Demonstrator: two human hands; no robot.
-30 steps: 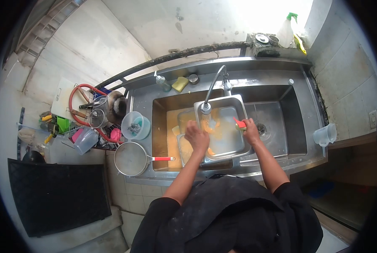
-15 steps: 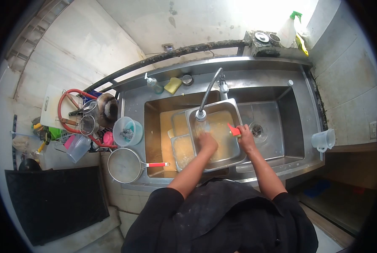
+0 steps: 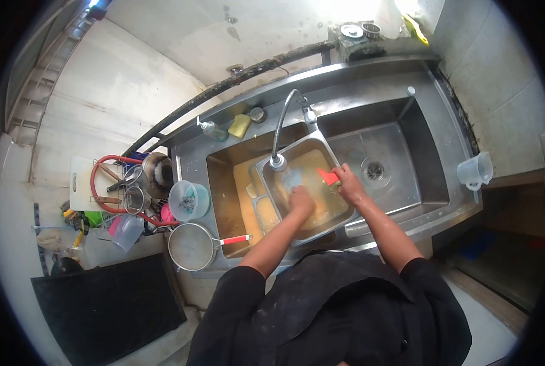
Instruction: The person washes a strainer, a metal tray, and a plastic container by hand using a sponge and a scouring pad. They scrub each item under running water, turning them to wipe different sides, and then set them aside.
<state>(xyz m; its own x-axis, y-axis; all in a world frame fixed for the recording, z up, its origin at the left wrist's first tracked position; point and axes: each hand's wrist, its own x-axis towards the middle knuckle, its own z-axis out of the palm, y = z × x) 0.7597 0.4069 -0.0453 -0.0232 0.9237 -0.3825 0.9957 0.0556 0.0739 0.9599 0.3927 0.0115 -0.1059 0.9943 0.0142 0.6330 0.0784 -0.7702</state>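
Observation:
A rectangular steel pan (image 3: 330, 154) with cloudy water in it sits tilted over the left sink basin (image 3: 222, 222). My left hand (image 3: 301, 201) is down inside the pan, its fingers smeared by motion and partly under water. Beside those fingers is a pale bluish-white patch (image 3: 292, 178), below the spray head (image 3: 278, 161) of the faucet. My right hand (image 3: 349, 185) is closed at the pan's right rim, on a flat red piece (image 3: 327, 177) with a light green edge. Another steel pan (image 3: 266, 211) lies under the first, in orange-tinted water.
A round strainer (image 3: 191, 246) with a red handle and a plastic tub (image 3: 190, 200) stand left of the sink. Behind are a soap bottle (image 3: 212, 130) and yellow sponge (image 3: 239, 125). The right basin (image 3: 400, 165) has a drain; a clear jug (image 3: 474, 171) stands at far right.
The camera view has turned and shifted, so the sink appears more slanted. My left hand is still in the pan and my right hand still holds the red piece at the rim.

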